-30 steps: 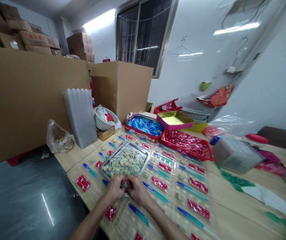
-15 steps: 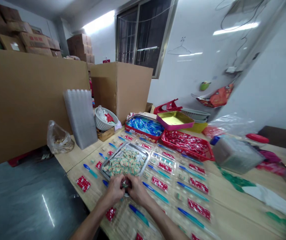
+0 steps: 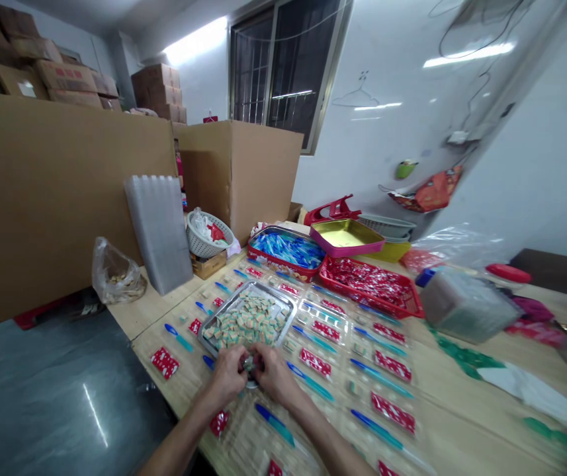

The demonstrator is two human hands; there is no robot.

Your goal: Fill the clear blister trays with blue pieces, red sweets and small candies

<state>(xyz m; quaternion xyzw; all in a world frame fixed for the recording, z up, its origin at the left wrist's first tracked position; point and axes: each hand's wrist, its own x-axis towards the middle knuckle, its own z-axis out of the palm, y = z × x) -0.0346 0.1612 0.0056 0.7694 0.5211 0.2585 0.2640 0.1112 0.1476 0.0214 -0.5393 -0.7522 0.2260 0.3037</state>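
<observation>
My left hand (image 3: 229, 374) and my right hand (image 3: 269, 370) meet at the near edge of a metal tray (image 3: 290, 309). Fingers of both are pinched around a small object (image 3: 248, 363) too small to name, partly hidden between them. Heaped in the tray are small pale green and tan blocks (image 3: 248, 317). Around it lie rows of clear plastic trays, each with a blue-and-teal pen (image 3: 310, 381) and a red packet with white spots (image 3: 315, 361); some also hold small pale blocks. Another pen (image 3: 276, 424) lies just below my wrists.
Behind the metal tray stand a tin of blue pens (image 3: 288, 250) and a red basket of red packets (image 3: 370, 284). Stacked clear plastic trays (image 3: 159, 235) and a bag (image 3: 117, 274) are at the left table edge. More plastic trays (image 3: 469, 304) stand at right. Large cardboard (image 3: 65, 205) rises behind.
Both hands stay at the tray's near edge, with their fingers shifting slightly around the small object. The view has tilted a little; the things on the table have not moved.
</observation>
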